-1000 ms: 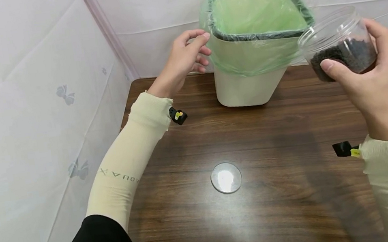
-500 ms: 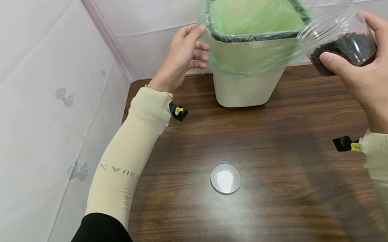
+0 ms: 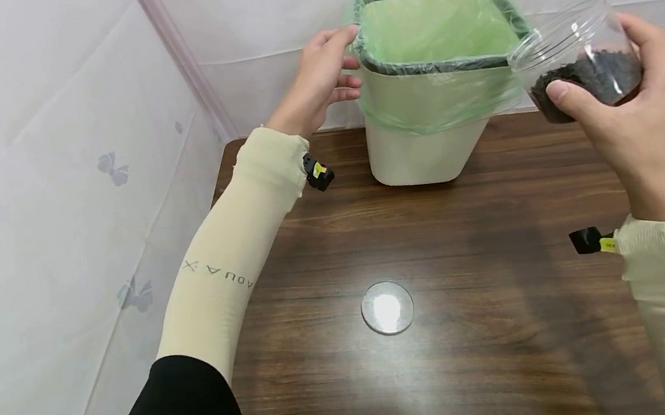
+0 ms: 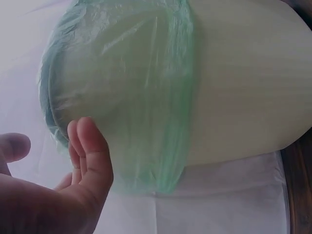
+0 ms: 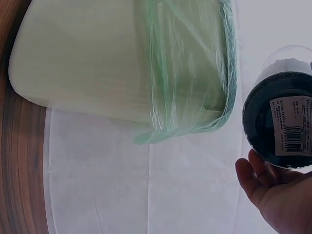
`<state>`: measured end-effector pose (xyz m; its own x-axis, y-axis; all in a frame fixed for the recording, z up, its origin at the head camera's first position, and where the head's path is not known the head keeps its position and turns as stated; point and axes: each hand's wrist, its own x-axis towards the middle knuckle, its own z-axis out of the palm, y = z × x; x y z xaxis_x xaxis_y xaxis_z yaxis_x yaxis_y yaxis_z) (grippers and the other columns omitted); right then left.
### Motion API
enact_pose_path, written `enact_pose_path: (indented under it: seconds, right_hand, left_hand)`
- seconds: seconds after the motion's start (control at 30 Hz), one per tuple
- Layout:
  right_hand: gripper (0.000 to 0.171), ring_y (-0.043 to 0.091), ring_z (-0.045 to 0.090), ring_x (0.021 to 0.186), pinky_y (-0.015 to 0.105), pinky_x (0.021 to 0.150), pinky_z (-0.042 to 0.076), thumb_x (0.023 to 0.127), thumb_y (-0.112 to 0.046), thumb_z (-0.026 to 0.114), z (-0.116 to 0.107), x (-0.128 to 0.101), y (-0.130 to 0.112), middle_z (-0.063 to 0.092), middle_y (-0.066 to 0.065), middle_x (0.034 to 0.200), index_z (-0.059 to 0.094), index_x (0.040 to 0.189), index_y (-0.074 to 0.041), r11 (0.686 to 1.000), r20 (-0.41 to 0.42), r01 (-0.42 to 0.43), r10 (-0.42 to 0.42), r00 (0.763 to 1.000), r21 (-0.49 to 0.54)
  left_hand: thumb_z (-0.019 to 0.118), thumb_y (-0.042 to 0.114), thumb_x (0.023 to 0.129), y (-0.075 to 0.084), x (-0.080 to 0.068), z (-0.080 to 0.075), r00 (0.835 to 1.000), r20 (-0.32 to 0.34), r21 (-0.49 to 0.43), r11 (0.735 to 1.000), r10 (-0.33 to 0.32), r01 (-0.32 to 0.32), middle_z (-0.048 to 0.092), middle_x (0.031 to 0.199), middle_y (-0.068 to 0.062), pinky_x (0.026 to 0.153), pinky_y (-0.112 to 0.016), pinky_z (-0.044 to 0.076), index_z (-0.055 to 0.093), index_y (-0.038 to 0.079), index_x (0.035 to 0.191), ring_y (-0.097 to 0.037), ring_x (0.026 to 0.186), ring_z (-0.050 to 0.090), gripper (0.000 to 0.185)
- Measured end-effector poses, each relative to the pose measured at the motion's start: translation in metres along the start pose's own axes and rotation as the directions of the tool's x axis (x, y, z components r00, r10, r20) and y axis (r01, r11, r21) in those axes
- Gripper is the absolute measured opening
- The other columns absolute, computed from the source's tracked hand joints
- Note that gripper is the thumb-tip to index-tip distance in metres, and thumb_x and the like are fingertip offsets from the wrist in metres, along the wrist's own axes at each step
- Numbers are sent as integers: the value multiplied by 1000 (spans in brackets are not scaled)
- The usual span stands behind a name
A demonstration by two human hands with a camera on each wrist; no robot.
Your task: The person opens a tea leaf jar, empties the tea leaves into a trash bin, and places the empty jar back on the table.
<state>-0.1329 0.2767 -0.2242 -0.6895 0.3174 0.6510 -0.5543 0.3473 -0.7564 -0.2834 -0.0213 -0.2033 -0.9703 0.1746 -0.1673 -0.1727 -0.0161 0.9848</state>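
Note:
A cream waste bin (image 3: 426,149) lined with a green bag stands at the back of the dark wooden table (image 3: 474,231). My left hand (image 3: 321,76) is at the bin's left rim corner, fingers loosely bent, index tip touching the liner. The left wrist view shows those fingers (image 4: 90,151) right against the bag-covered wall of the bin (image 4: 243,83). My right hand (image 3: 634,126) grips a clear lidless jar (image 3: 581,62) part full of dark granules, tilted with its mouth at the bin's right rim. From the right wrist, the jar's base (image 5: 280,122) has a barcode label, beside the bin (image 5: 87,58).
A clear round lid (image 3: 387,307) lies flat on the table near its front middle. White fabric walls (image 3: 50,167) close in the left and back sides. Both forearms wear cream sleeves, each with a small black clip at the wrist.
My left hand has moved right and up until its fingertips meet the bin's rim corner. The jar in my right hand has risen slightly and stays tilted toward the bin.

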Motion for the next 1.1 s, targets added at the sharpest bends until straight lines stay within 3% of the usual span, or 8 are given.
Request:
enact_pose_path:
  seconds: [0.2,0.5,0.67,0.77,0.93,1.1]
  right_hand:
    - [60,12,59,92,21,78,44,69,1,79,-2,6,2,65,3,105,66,127,-9,996,-13,-79,78,997,-45]
    - [66,9,60,89,21,74,44,75,-7,79,-7,21,21,64,1,107,56,136,-14,983,45,-78,87,995,-167]
    - [66,8,57,88,21,76,42,74,-10,82,-2,29,20,61,0,106,55,134,-18,969,48,-138,151,987,-206]
    - [67,9,56,89,21,77,41,73,-8,81,0,32,19,59,1,107,54,133,-19,964,43,-174,186,982,-201]
    - [70,11,55,95,21,80,43,71,-2,78,2,39,15,54,3,112,49,131,-21,956,31,-244,252,967,-160]
    - [71,13,52,99,18,79,47,73,3,75,2,45,10,46,3,118,44,131,-23,934,57,-344,350,935,-92]
  left_hand:
    - [58,39,103,5,9,2,998,-38,-24,999,-45,44,50,118,-2,63,-27,53,55,25,133,-14,69,51,34]
    - [56,42,103,10,19,8,997,-14,24,996,-81,82,47,105,2,63,-28,51,52,26,129,-18,71,49,31]
    - [57,34,103,9,24,6,996,-51,46,996,-71,74,52,112,4,63,-28,52,50,29,141,-18,68,51,39]
    - [59,26,102,6,27,5,994,-78,13,997,-73,74,56,107,1,59,-27,51,47,33,144,-15,65,51,45]
    - [64,13,97,2,31,7,992,-119,-65,997,-44,36,53,83,-3,51,-25,49,52,34,139,-13,56,47,49]
    - [66,8,94,1,31,13,988,-155,-46,999,-15,8,55,87,-3,48,-23,47,54,31,138,-11,53,44,51]
